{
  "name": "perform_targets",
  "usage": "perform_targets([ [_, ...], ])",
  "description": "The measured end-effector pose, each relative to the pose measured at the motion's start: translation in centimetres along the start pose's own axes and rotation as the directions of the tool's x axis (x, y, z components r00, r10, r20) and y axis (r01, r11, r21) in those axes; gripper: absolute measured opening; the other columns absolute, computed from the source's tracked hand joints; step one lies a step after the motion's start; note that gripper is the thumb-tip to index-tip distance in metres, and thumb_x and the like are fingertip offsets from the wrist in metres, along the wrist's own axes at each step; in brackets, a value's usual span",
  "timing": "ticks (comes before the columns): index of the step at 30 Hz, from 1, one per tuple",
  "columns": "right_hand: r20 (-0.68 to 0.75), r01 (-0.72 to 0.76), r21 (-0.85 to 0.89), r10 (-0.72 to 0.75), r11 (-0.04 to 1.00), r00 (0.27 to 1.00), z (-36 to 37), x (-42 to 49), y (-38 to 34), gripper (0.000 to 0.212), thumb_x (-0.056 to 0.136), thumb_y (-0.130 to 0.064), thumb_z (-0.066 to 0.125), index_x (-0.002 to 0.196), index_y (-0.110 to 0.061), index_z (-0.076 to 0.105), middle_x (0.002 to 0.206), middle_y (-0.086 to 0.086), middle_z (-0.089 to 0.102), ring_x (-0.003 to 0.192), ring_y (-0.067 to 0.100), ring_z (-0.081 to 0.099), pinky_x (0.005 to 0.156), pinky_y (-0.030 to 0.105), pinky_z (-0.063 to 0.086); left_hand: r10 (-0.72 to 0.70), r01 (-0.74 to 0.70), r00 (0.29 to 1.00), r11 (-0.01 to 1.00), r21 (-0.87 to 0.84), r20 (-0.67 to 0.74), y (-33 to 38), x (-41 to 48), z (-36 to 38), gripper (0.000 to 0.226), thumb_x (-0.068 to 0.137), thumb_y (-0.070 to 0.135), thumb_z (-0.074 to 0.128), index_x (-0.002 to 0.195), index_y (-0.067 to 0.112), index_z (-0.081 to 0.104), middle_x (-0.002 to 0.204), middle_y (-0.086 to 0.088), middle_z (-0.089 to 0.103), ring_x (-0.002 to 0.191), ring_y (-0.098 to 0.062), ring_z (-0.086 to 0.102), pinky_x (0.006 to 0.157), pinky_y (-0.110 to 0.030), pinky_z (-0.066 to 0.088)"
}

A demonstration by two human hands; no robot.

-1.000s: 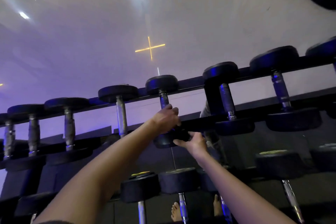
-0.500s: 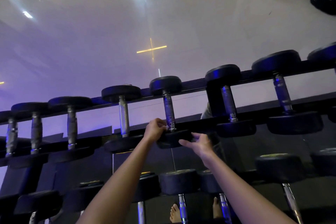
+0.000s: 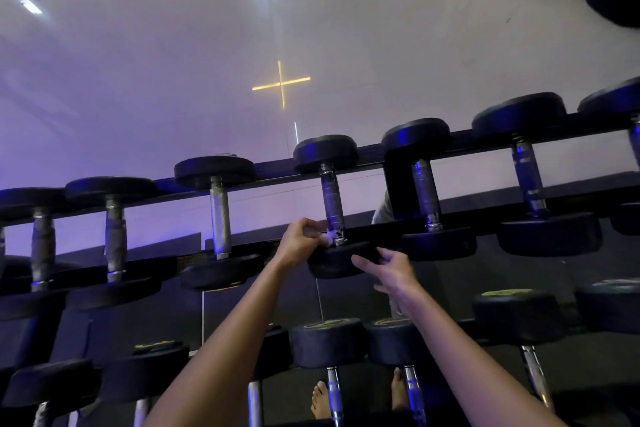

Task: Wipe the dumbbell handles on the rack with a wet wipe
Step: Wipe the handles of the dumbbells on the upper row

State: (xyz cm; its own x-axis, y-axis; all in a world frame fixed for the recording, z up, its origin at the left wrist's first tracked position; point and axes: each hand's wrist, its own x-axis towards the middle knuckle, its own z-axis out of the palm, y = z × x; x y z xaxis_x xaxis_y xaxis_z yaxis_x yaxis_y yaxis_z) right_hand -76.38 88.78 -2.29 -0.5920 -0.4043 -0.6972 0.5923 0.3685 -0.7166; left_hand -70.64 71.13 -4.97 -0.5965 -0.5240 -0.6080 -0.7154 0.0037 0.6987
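Head view looks down over a two-tier dumbbell rack [image 3: 273, 173] that runs slantwise across the frame. The left hand [image 3: 299, 244] reaches to the upper tier, its fingers curled and bunched together, pinching a small white wet wipe [image 3: 326, 237]. The wipe is pressed against the near end of a metal dumbbell handle [image 3: 331, 199], just where the handle meets the collar above the near weight head [image 3: 332, 265]. This dumbbell lies across the rack's two rails, about midway along the visible row. The right hand [image 3: 393, 272] is just beside it, fingers straight and slightly apart, their tips touching the side of that same black head; it grips nothing. Neighbouring dumbbells [image 3: 220, 215] sit on either side on the same tier, their handles bare. More dumbbells [image 3: 327, 343] with yellow-marked heads rest on the lower tier beneath the forearms. Bare feet [image 3: 320, 399] show at the bottom edge. A pale glossy floor [image 3: 156, 80] beyond the rack carries a yellow cross-shaped light reflection [image 3: 281, 84].
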Motion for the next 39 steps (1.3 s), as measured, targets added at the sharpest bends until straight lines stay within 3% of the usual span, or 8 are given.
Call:
perform_targets([
  [3, 0.034, -0.019, 0.032, 0.018, 0.999, 0.999, -0.6, 0.3, 0.1, 0.043, 0.075, -0.018, 0.076, 0.115, -0.011, 0.059, 0.108, 0.005, 0.067, 0.119, 0.031, 0.053, 0.103, 0.058, 0.035, 0.017, -0.017, 1.000, 0.999, 0.027, -0.010, 0.2, 0.4, 0.3, 0.031, 0.080, 0.008, 0.069, 0.109, 0.012, 0.058, 0.094, -0.006, 0.067, 0.089, -0.020, 0.063, 0.079, -0.032, 0.051],
  [13, 0.128, -0.040, -0.006, 0.041, 0.999, 0.991, -1.5, 0.1, -0.5, 0.035, 0.078, -0.025, 0.073, 0.110, -0.021, 0.059, 0.092, -0.007, 0.064, 0.105, 0.017, 0.056, 0.100, 0.047, 0.041, 0.041, -0.033, 0.998, 0.985, -0.171, 0.044, 1.2, -1.2, -1.1, 0.029, 0.084, 0.001, 0.065, 0.111, 0.008, 0.058, 0.093, -0.010, 0.066, 0.075, -0.014, 0.062, 0.068, -0.022, 0.051],
  [19, 0.154, -0.007, -0.118, 0.026, 0.993, 0.988, -1.9, -0.1, -1.1, 0.038, 0.084, -0.039, 0.065, 0.117, -0.021, 0.058, 0.119, 0.001, 0.063, 0.123, 0.026, 0.050, 0.101, 0.047, 0.041, 0.036, -0.260, 0.886, 0.864, -0.431, -0.462, 5.3, 1.0, 0.3, 0.013, 0.083, 0.003, 0.067, 0.094, 0.009, 0.065, 0.087, -0.010, 0.065, 0.078, -0.020, 0.062, 0.070, -0.024, 0.055],
  [26, 0.090, -0.028, -0.085, 0.036, 0.996, 0.995, -1.9, 1.3, -0.6, 0.019, 0.079, -0.026, 0.073, 0.094, -0.022, 0.062, 0.119, 0.009, 0.064, 0.119, 0.025, 0.053, 0.101, 0.051, 0.041, 0.465, -0.434, 0.688, 0.879, 0.197, -0.557, 6.4, 2.7, 3.2, 0.010, 0.086, 0.006, 0.061, 0.094, 0.008, 0.067, 0.097, -0.006, 0.059, 0.080, -0.016, 0.053, 0.069, -0.018, 0.034],
  [30, 0.080, -0.018, -0.068, 0.023, 0.998, 0.996, -2.2, 2.2, 0.0, 0.035, 0.076, -0.023, 0.075, 0.108, -0.013, 0.063, 0.114, 0.007, 0.066, 0.104, 0.017, 0.060, 0.093, 0.040, 0.048, 0.096, -0.342, 0.757, 0.901, -0.266, -0.646, 5.6, 3.5, 3.3, 0.003, 0.084, 0.011, 0.066, 0.085, 0.014, 0.068, 0.087, -0.003, 0.070, 0.077, -0.014, 0.059, 0.074, -0.026, 0.045],
  [33, 0.077, -0.011, -0.050, 0.014, 0.999, 0.997, -2.3, 2.6, 0.4, 0.060, 0.075, -0.023, 0.076, 0.127, -0.004, 0.052, 0.109, 0.001, 0.062, 0.101, 0.014, 0.057, 0.089, 0.035, 0.048, -0.126, -0.221, 0.919, 0.622, -0.751, -0.374, 5.2, 4.7, 2.7, 0.016, 0.084, 0.000, 0.063, 0.082, 0.015, 0.065, 0.072, 0.000, 0.064, 0.064, -0.010, 0.055, 0.071, -0.026, 0.051],
  [36, 0.078, -0.023, -0.031, 0.026, 0.999, 0.997, -2.4, 2.7, 0.5, 0.060, 0.078, -0.021, 0.074, 0.130, -0.005, 0.049, 0.102, -0.002, 0.059, 0.105, 0.017, 0.057, 0.093, 0.037, 0.047, -0.165, -0.092, 0.963, 0.538, -0.838, -0.211, 5.4, 5.2, 2.1, 0.023, 0.086, -0.007, 0.055, 0.079, 0.014, 0.059, 0.056, 0.004, 0.062, 0.056, -0.011, 0.054, 0.052, -0.023, 0.051],
  [39, 0.131, -0.046, -0.035, 0.051, 0.998, 0.990, -2.3, 2.7, 0.9, 0.056, 0.079, -0.028, 0.072, 0.129, -0.011, 0.053, 0.103, -0.006, 0.064, 0.104, 0.013, 0.058, 0.087, 0.033, 0.047, -0.064, -0.221, 0.936, 0.658, -0.720, -0.347, 5.4, 4.6, 1.6, 0.018, 0.082, -0.006, 0.063, 0.078, 0.012, 0.063, 0.072, -0.003, 0.064, 0.066, -0.013, 0.058, 0.057, -0.020, 0.053],
])
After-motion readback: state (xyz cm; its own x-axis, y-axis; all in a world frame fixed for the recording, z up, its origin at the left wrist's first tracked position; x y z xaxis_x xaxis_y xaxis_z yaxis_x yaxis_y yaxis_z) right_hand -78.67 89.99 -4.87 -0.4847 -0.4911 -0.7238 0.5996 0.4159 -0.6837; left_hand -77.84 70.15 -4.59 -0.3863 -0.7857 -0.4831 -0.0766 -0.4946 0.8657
